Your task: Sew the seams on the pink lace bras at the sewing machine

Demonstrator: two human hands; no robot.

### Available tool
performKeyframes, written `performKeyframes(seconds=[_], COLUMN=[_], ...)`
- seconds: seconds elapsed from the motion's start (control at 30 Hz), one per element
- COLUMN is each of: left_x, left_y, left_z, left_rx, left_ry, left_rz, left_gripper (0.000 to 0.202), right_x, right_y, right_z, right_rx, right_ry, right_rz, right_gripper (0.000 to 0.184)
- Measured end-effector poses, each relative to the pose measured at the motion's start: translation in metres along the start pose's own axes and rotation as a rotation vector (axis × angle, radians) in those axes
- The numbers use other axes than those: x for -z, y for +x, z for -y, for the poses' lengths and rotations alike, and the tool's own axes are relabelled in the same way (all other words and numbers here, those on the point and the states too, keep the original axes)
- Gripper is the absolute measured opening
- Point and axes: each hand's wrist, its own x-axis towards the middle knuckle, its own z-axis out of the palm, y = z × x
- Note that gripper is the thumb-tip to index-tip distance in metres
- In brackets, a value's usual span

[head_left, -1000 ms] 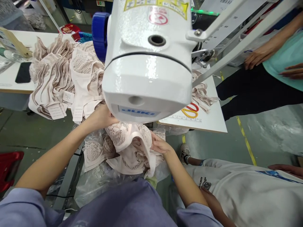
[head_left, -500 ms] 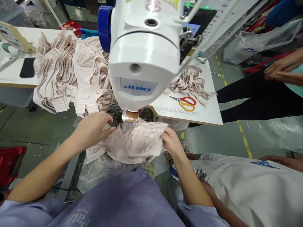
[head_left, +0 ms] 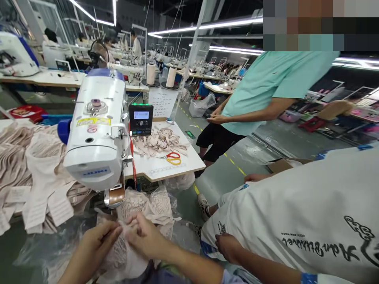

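Below the front of a white sewing machine [head_left: 94, 157], my left hand [head_left: 99, 242] and my right hand [head_left: 145, 236] meet, fingertips close together. Both pinch the edge of a pale beige lace bra [head_left: 127, 256], part of which hangs under my hands. The brown and silver front part [head_left: 115, 196] of the machine is just above them. More beige lace bras [head_left: 161, 203] lie behind my right hand on clear plastic. A stack of bras [head_left: 41, 169] drapes over the table's edge to the left.
Scissors with red and yellow handles [head_left: 173, 158] lie on the white table [head_left: 189, 165], beside a heap of beige straps [head_left: 160, 142]. Close on my right sits a person in a white shirt [head_left: 296, 205]. Another person in a teal shirt [head_left: 260, 90] stands beyond the table.
My view has swung up and to the right. My hands, apart on the bra before, have come together at its edge, nearer to me and away from the machine.
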Motion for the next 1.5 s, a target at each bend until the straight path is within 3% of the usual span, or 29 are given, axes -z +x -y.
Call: performKeyframes(seconds=[0.1,0.27,0.5,0.63,0.83,0.9,1.0,1.1,1.2,1.33,1.4,1.5], left_x=[0.000,-0.010,-0.024,-0.036,-0.052,-0.052,-0.046,-0.033,-0.021,-0.021,-0.025,-0.027], left_y=[0.002,0.007,0.010,0.004,-0.003,-0.003,0.000,0.003,0.005,-0.005,-0.010,-0.005], left_z=[0.008,0.009,0.012,0.018,0.019,0.018,0.019,0.022,0.028,0.019,0.006,-0.003], left_rx=[0.099,0.145,0.172,0.056,-0.205,-0.238,-0.242,-0.204,-0.203,-0.126,-0.059,-0.011], left_ry=[-0.122,-0.263,-0.217,-0.084,0.023,0.031,0.043,0.064,0.073,0.076,0.107,0.057], left_rz=[-0.135,-0.060,-0.301,-0.438,-0.449,-0.440,-0.461,-0.538,-0.553,-0.376,-0.173,-0.035], left_gripper=[0.047,0.054,0.058,0.050,0.034,0.032,0.031,0.032,0.033,0.035,0.040,0.044], right_x=[-0.010,-0.028,-0.049,-0.061,-0.079,-0.072,-0.056,-0.047,-0.044,-0.027,-0.016,0.000], right_y=[-0.003,0.001,0.014,0.018,0.012,0.012,0.015,0.015,0.015,0.011,0.007,0.015], right_z=[-0.011,-0.013,-0.013,-0.021,-0.041,-0.032,-0.012,-0.002,-0.008,-0.015,-0.013,-0.014], right_rx=[0.048,0.142,0.183,0.176,-0.021,-0.048,0.048,0.125,0.087,-0.013,-0.004,-0.068], right_ry=[-0.191,-0.410,-0.489,-0.491,-0.292,-0.180,-0.054,-0.172,-0.213,0.007,0.114,0.072], right_rz=[-0.045,-0.228,-0.413,-0.480,-0.705,-0.650,-0.445,-0.374,-0.311,-0.169,-0.128,-0.060], right_gripper=[0.029,0.031,0.027,0.031,0.032,0.031,0.037,0.037,0.036,0.028,0.045,0.039])
